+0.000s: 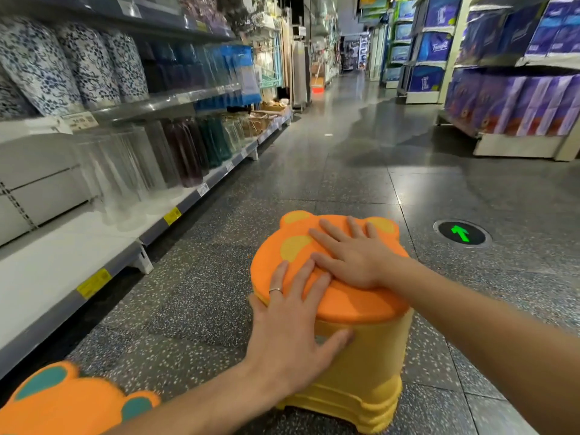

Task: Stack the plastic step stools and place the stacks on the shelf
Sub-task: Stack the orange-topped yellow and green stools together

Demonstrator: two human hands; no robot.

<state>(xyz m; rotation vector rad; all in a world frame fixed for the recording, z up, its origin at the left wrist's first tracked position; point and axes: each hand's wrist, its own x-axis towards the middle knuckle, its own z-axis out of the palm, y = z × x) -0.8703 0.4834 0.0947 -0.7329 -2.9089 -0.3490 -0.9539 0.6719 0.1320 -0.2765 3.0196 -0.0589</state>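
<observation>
Now | stool stack (361,365) on floor | left hand (292,337), right hand (354,255) flat, open on top

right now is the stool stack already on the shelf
No, the stool stack stands on the floor beside the shelf, with both hands flat on top.

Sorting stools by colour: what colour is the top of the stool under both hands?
Orange with yellow patches, on a yellow base; the stool top shows clearly in the head view.

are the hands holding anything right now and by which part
Nothing is gripped. Both hands lie flat on the orange top of the yellow stool stack: the right hand palm down, the left hand over its near edge.
</observation>
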